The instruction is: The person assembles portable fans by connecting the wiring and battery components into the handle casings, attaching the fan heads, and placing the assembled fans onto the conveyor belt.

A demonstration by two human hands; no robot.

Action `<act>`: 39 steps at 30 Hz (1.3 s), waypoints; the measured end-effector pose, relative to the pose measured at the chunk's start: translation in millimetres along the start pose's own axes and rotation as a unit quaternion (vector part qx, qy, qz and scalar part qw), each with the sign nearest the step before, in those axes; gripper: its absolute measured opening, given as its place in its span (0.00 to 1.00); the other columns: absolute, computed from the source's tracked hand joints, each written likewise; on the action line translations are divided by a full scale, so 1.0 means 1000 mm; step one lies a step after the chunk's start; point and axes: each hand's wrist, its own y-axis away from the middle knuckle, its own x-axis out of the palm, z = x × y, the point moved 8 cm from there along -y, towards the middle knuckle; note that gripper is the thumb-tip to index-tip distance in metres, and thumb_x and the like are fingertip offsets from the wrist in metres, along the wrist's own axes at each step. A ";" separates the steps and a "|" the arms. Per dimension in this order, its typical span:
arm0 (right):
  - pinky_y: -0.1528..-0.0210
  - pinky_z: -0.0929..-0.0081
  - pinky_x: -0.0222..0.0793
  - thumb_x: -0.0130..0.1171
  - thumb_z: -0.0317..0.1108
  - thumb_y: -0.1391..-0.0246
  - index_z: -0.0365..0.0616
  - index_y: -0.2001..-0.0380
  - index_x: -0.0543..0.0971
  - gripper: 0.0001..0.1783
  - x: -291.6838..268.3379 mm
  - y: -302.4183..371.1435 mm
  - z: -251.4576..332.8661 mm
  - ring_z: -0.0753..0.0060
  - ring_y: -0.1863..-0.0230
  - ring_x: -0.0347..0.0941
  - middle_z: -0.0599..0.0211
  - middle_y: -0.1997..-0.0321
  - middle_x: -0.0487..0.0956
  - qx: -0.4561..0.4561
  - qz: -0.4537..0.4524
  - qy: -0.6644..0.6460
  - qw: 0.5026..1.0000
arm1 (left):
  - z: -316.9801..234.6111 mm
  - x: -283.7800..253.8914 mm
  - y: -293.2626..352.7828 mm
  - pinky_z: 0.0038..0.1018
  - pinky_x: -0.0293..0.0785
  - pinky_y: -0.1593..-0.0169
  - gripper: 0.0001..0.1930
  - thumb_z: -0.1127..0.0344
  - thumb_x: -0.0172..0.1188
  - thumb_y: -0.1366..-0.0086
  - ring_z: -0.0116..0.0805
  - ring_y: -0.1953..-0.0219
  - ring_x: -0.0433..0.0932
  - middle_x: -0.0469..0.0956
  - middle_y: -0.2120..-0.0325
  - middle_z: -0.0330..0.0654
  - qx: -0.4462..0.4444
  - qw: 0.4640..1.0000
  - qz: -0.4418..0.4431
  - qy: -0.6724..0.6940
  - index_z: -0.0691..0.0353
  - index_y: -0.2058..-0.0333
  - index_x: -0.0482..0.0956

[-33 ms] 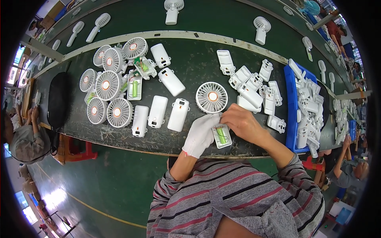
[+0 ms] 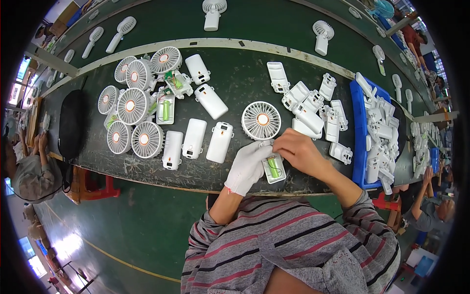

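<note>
A white handheld fan (image 2: pixel 251 120) with an orange centre lies on the dark workbench in front of me, its head pointing away. Its open handle shell (image 2: pixel 274 169) shows a green battery cell and thin wires. My left hand (image 2: pixel 247 166), in a white glove, grips the fan at the neck from the left. From the right, my bare right hand (image 2: pixel 302 152) bends over the same neck with thumb and fingers pinched together. Whatever sits between those fingertips is hidden.
More open fans (image 2: pixel 132 105) are bunched at the left, beside several closed white handle covers (image 2: pixel 194 138). Loose white shells (image 2: pixel 308 117) lie at the right, next to a blue bin (image 2: pixel 360 142) heaped with white parts. Beyond the bench, a green conveyor (image 2: pixel 269 24) carries fans.
</note>
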 end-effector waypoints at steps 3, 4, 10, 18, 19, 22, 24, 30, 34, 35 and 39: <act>0.68 0.81 0.67 0.61 0.24 0.53 0.36 0.75 0.77 0.03 0.007 0.008 -0.033 0.76 0.72 0.70 0.71 0.77 0.75 0.167 -0.020 -0.194 0.966 | 0.002 -0.002 0.000 0.25 0.74 0.59 0.14 0.78 0.50 0.38 0.32 0.63 0.77 0.75 0.63 0.47 -0.003 1.000 0.001 -0.001 0.77 0.54 0.68; 0.70 0.84 0.66 0.61 0.25 0.52 0.37 0.75 0.77 0.04 0.021 0.020 -0.053 0.83 0.74 0.69 0.75 0.78 0.75 0.303 -0.021 -0.347 0.887 | 0.002 -0.003 0.000 0.25 0.74 0.59 0.14 0.78 0.50 0.38 0.32 0.63 0.77 0.75 0.63 0.47 -0.004 1.000 0.001 -0.001 0.77 0.54 0.68; 0.72 0.89 0.61 0.63 0.25 0.53 0.40 0.74 0.76 0.04 0.030 0.020 -0.069 0.90 0.75 0.64 0.79 0.77 0.73 0.325 0.034 -0.353 0.877 | 0.004 -0.001 -0.001 0.24 0.74 0.60 0.14 0.80 0.49 0.40 0.31 0.64 0.77 0.75 0.64 0.46 -0.005 0.999 -0.019 -0.048 0.75 0.54 0.69; 0.70 0.88 0.60 0.62 0.26 0.52 0.41 0.74 0.75 0.04 0.031 0.013 -0.067 0.89 0.74 0.63 0.80 0.77 0.71 0.307 0.053 -0.325 0.893 | 0.000 -0.001 -0.004 0.26 0.75 0.62 0.13 0.76 0.51 0.38 0.32 0.65 0.77 0.75 0.66 0.44 0.007 0.999 -0.037 -0.033 0.75 0.55 0.70; 0.72 0.87 0.60 0.61 0.26 0.52 0.41 0.74 0.75 0.04 0.028 0.011 -0.065 0.89 0.76 0.63 0.80 0.78 0.71 0.294 0.044 -0.326 0.897 | 0.000 0.001 -0.007 0.26 0.76 0.62 0.13 0.74 0.51 0.37 0.32 0.66 0.77 0.75 0.66 0.45 -0.005 0.999 -0.030 -0.020 0.75 0.55 0.70; 0.76 0.84 0.59 0.60 0.27 0.51 0.39 0.72 0.75 0.05 0.016 0.013 -0.040 0.89 0.78 0.63 0.77 0.80 0.71 0.278 0.002 -0.213 0.937 | 0.004 -0.008 -0.005 0.25 0.75 0.63 0.13 0.68 0.52 0.35 0.31 0.67 0.77 0.76 0.66 0.44 0.021 0.998 -0.050 -0.009 0.74 0.58 0.72; 0.75 0.84 0.61 0.59 0.29 0.49 0.38 0.68 0.75 0.06 0.007 0.014 -0.015 0.86 0.78 0.63 0.73 0.78 0.73 0.250 -0.025 -0.115 0.961 | 0.000 -0.013 -0.009 0.23 0.74 0.62 0.11 0.69 0.53 0.36 0.29 0.66 0.77 0.77 0.66 0.44 0.076 0.993 -0.086 -0.012 0.72 0.60 0.75; 0.68 0.71 0.65 0.63 0.31 0.54 0.43 0.64 0.73 0.13 0.014 0.027 0.025 0.66 0.70 0.69 0.66 0.77 0.72 0.126 -0.060 0.021 0.990 | -0.003 -0.003 -0.003 0.26 0.74 0.61 0.10 0.73 0.51 0.38 0.34 0.64 0.77 0.78 0.63 0.49 0.070 0.988 -0.131 0.046 0.73 0.59 0.74; 0.72 0.69 0.62 0.66 0.31 0.59 0.44 0.65 0.73 0.17 0.019 0.019 0.006 0.64 0.74 0.65 0.67 0.80 0.67 0.203 -0.079 -0.003 0.976 | 0.000 -0.014 -0.008 0.27 0.75 0.61 0.10 0.74 0.51 0.38 0.35 0.63 0.77 0.78 0.63 0.51 0.104 0.981 -0.146 0.078 0.73 0.59 0.73; 0.73 0.69 0.61 0.66 0.30 0.60 0.44 0.67 0.74 0.15 0.015 0.015 0.014 0.65 0.76 0.65 0.67 0.80 0.67 0.147 -0.112 0.046 0.982 | -0.001 -0.008 -0.006 0.27 0.74 0.59 0.10 0.75 0.51 0.38 0.36 0.63 0.77 0.77 0.63 0.52 0.097 0.981 -0.143 0.088 0.74 0.59 0.73; 0.76 0.68 0.57 0.66 0.27 0.62 0.44 0.74 0.76 0.09 0.010 0.012 0.022 0.66 0.80 0.62 0.68 0.83 0.66 -0.001 -0.218 0.121 0.968 | -0.003 -0.008 -0.012 0.28 0.73 0.54 0.11 0.75 0.52 0.39 0.38 0.62 0.77 0.77 0.63 0.53 0.127 0.979 -0.125 0.095 0.76 0.59 0.72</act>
